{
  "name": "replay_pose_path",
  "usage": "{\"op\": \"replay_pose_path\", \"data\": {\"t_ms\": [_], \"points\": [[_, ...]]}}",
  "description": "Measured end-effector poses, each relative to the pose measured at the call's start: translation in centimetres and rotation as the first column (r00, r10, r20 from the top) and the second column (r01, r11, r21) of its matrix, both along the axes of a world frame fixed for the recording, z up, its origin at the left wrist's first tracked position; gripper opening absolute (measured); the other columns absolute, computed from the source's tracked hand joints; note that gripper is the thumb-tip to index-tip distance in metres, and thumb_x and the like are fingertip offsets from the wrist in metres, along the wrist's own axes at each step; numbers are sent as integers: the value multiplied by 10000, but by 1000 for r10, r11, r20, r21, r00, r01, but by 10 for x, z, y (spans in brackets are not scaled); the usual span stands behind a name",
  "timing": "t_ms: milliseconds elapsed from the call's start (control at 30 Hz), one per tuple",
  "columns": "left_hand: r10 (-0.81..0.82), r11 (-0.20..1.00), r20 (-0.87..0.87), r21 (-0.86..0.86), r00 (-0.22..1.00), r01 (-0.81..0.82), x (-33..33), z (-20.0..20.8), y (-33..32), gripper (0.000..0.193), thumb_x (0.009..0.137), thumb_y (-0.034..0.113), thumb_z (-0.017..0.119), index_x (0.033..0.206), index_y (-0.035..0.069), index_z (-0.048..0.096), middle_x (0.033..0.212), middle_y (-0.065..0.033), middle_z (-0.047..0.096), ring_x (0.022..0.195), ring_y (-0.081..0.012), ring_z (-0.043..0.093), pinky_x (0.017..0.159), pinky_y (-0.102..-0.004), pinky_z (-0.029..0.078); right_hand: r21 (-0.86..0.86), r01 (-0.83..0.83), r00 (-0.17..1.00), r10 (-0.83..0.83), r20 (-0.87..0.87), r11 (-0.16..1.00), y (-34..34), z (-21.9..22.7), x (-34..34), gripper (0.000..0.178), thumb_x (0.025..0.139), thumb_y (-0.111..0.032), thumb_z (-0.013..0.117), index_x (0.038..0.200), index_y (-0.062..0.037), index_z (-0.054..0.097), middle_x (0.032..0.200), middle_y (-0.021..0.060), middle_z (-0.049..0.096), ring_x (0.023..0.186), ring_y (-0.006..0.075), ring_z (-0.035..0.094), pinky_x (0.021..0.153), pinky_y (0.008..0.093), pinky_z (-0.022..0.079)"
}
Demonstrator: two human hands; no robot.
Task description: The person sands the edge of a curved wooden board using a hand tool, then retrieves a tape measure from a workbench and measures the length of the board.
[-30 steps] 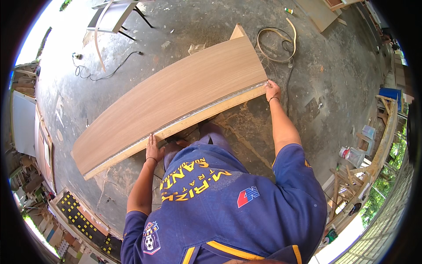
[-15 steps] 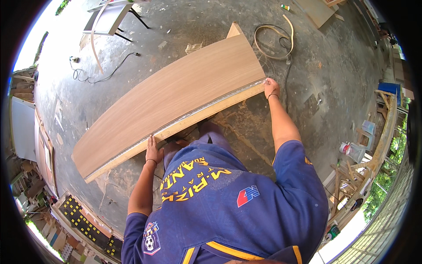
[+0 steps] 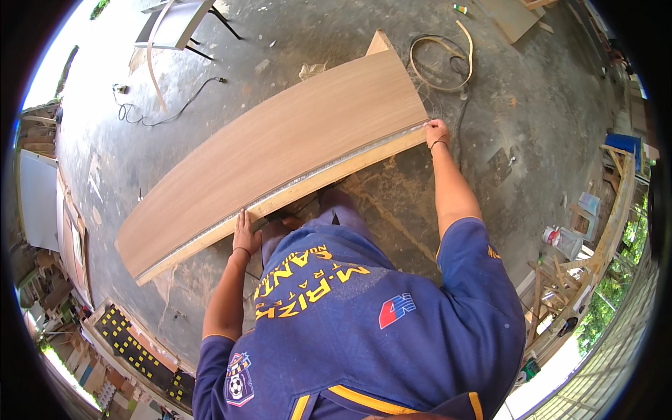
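Note:
A long wood-grain panel (image 3: 280, 150) with a curved far side lies slanted across the floor before me. A pale timber edge (image 3: 336, 165) runs along its straight near side, with a thin grey strip (image 3: 301, 179) lying lengthwise beside it. My left hand (image 3: 243, 234) rests on the near edge left of the middle, fingers stretched out and pressing on the timber. At the panel's right corner, my right hand (image 3: 437, 131) has its fingers pinched together on the end of the grey strip. The fingertips are small, so the exact grip is hard to see.
A coiled pale band (image 3: 470, 63) and dark cable lie beyond the right end. Another cable (image 3: 175, 108) lies at far left, near a table (image 3: 175, 31) with dark legs. Timber framing (image 3: 609, 238) and a clear plastic container (image 3: 562, 241) stand at right.
The whole view has shifted slightly. Both hands stay at the same places on the panel edge, and the panel has not visibly moved against the floor.

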State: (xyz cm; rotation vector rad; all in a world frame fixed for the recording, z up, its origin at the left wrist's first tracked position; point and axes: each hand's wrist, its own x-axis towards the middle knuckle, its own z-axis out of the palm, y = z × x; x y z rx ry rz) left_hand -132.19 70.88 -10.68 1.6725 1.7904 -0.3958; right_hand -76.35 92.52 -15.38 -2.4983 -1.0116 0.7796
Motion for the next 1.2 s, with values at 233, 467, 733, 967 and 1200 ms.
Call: {"op": "replay_pose_path", "data": {"t_ms": [233, 467, 733, 967, 1200], "points": [[20, 1000, 23, -13, 1000, -20, 0, 4, 1, 769, 753, 248, 551, 1340, -56, 158, 1413, -206, 150, 1315, -325, 141, 1076, -359, 163, -2, 4, 1000, -4, -2, 1000, 2, -7, 2, 261, 738, -207, 616, 942, -43, 604, 925, 125, 632, 877, 261, 601, 769, 351, 467], [62, 998, 0, 0, 998, -62, 11, 8, 5, 767, 746, 255, 566, 1337, -51, 184, 1414, -195, 161, 1315, -315, 152, 1072, -355, 179, -32, -100, 978, 104, 179, 994, 3, 7, -5, 277, 786, -169, 572, 1032, -42, 565, 993, 135, 620, 922, 275, 591, 803, 352, 460], [40, 998, 4, 38, 999, -40, 8, 2, 0, 740, 744, 239, 571, 1317, -64, 214, 1402, -212, 174, 1308, -331, 157, 1077, -350, 167, 49, -181, 971, 170, 170, 982, -1, 5, -5, 245, 808, -123, 509, 1034, -52, 571, 1010, 139, 620, 927, 268, 595, 792, 353, 460], [46, 999, -32, 31, 998, -45, 6, 0, -4, 740, 736, 242, 572, 1321, -46, 223, 1409, -201, 169, 1304, -329, 177, 1067, -363, 195, 18, -297, 944, 291, 154, 955, 1, -5, 10, 289, 788, -134, 520, 1057, -50, 580, 1005, 140, 624, 926, 248, 602, 790, 334, 461], [59, 998, -35, 27, 998, -59, 10, 3, 0, 742, 742, 246, 579, 1323, -45, 221, 1415, -184, 164, 1305, -323, 177, 1065, -369, 199, -73, -356, 914, 363, 181, 932, 4, -2, 12, 336, 779, -169, 535, 1078, -21, 566, 1035, 153, 607, 956, 259, 588, 818, 329, 447]]}}
